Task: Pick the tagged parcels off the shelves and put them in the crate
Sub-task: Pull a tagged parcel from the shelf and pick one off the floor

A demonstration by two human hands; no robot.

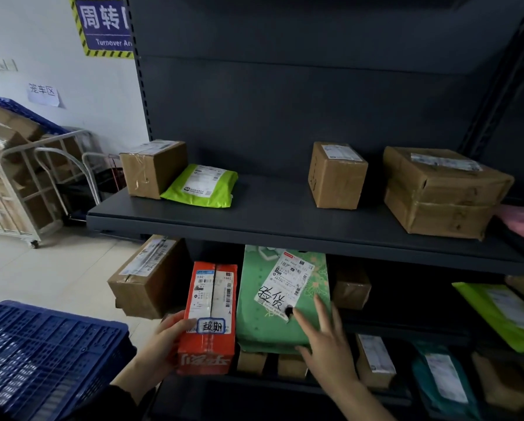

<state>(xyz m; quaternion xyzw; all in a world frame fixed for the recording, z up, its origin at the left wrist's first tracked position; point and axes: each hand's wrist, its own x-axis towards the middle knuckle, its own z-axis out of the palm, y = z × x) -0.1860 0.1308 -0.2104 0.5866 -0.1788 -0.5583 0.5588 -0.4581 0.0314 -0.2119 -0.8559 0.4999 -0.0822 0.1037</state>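
Head view, mid-pick: left grip (166,341) curled round the tagged orange-red carton (210,317) at the lower front of the shelf rack (285,101), right grip (327,344) spread flat on the green mailer (254,302) just beside (also hand-marked), so likely next lifting the carton leftward into the blue crate (42,344).
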